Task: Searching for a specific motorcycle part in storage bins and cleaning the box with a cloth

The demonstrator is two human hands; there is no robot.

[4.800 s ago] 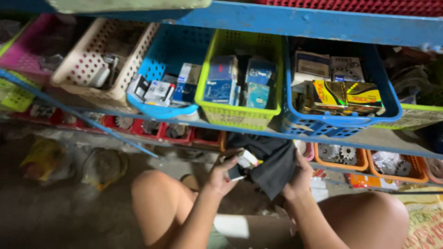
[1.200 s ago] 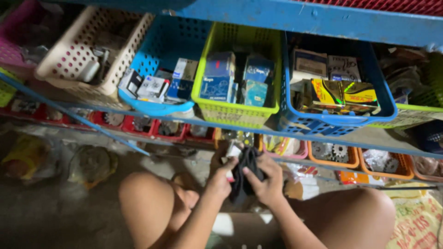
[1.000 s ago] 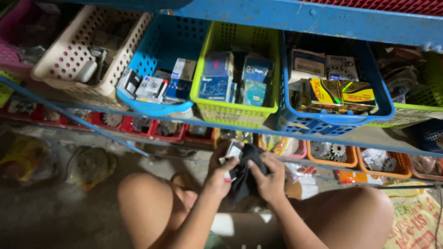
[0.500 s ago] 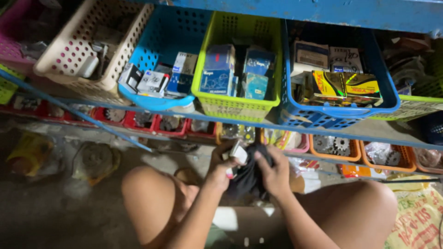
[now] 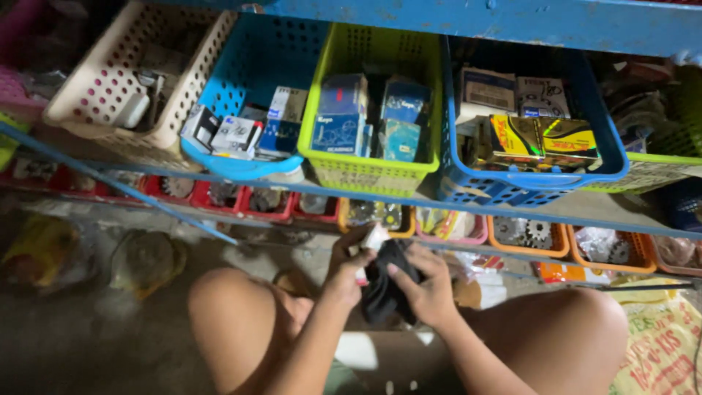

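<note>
Black crumpled cloth (image 5: pixel 386 287) gripped by left hand (image 5: pixel 348 265) and right hand (image 5: pixel 426 287).

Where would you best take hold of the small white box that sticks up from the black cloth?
Probably the box's exposed top end, pinched from above. Only that end clears the cloth; the left hand and right hand cover the rest.
</note>
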